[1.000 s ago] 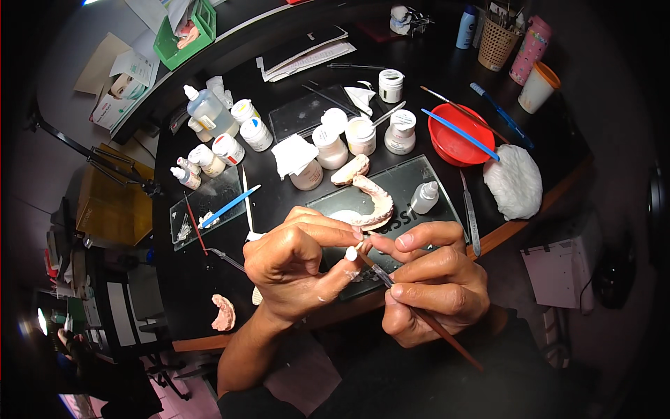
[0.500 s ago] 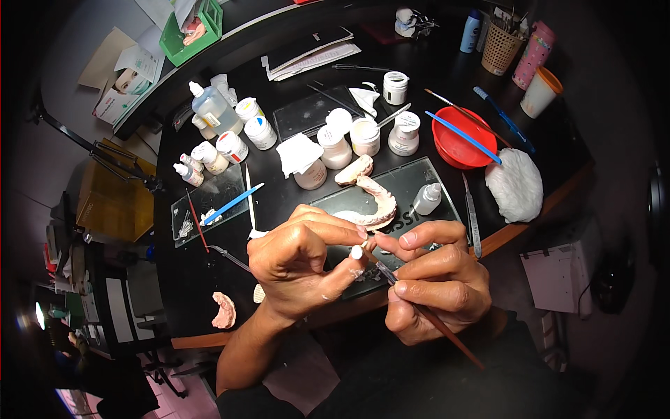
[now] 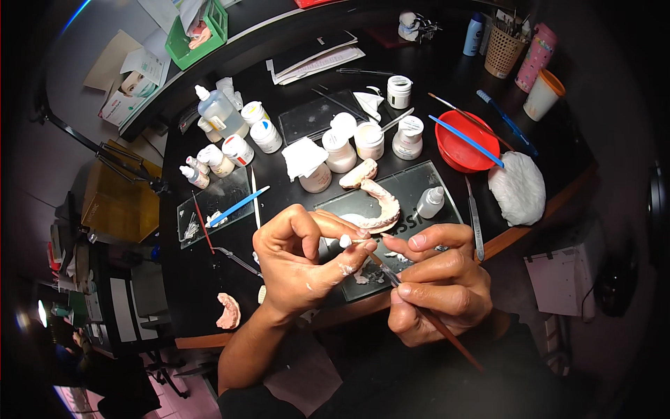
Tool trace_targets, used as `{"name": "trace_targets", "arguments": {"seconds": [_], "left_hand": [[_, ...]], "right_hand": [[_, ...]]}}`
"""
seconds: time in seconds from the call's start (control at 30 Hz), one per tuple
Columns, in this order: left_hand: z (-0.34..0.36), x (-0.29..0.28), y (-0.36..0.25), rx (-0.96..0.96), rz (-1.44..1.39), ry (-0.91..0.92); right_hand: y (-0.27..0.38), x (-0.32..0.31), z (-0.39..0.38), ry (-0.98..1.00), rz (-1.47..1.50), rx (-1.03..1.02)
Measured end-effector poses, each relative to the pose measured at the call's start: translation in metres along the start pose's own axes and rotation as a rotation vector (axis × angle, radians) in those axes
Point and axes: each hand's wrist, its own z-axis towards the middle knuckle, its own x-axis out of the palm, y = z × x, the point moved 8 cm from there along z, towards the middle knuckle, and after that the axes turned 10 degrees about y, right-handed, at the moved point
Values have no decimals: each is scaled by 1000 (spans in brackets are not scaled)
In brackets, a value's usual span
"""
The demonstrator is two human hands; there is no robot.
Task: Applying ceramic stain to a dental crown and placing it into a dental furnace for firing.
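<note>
My left hand point(image 3: 301, 262) pinches a small white tooth piece point(image 3: 345, 241) on a thin pin between thumb and fingertips, above the front of the black table. My right hand point(image 3: 436, 281) holds a thin brown-handled brush point(image 3: 447, 332), whose tip reaches toward the tooth piece. Both hands touch at the fingertips. Just behind them a pale horseshoe-shaped dental cast point(image 3: 380, 207) lies on a dark glass slab point(image 3: 419, 185) next to a small white dropper bottle point(image 3: 430, 202).
Several white jars point(image 3: 368, 140) and bottles stand mid-table. A red bowl point(image 3: 466, 150) with a blue brush, a white cloth point(image 3: 518, 187) and a steel tool point(image 3: 474, 222) lie right. A second glass slab point(image 3: 209, 206) with a blue tool sits left; a pink cast point(image 3: 227, 310) lies at the front edge.
Both hands have stayed together in front of the glass slab with only slight shifts; the brush tip still works at the small tooth piece.
</note>
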Motion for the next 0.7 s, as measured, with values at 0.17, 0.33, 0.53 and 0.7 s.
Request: {"name": "trace_targets", "arguments": {"seconds": [0.17, 0.33, 0.53, 0.7], "left_hand": [[2, -3, 3, -24, -76, -14], [1, -1, 3, -25, -88, -16], [2, -1, 2, -13, -135, -7], [2, 1, 3, -25, -80, 53]], "right_hand": [[8, 7, 1, 91, -67, 4], [1, 2, 3, 36, 42, 31], [-12, 6, 9, 31, 149, -38], [-17, 6, 6, -1, 182, 40]]}}
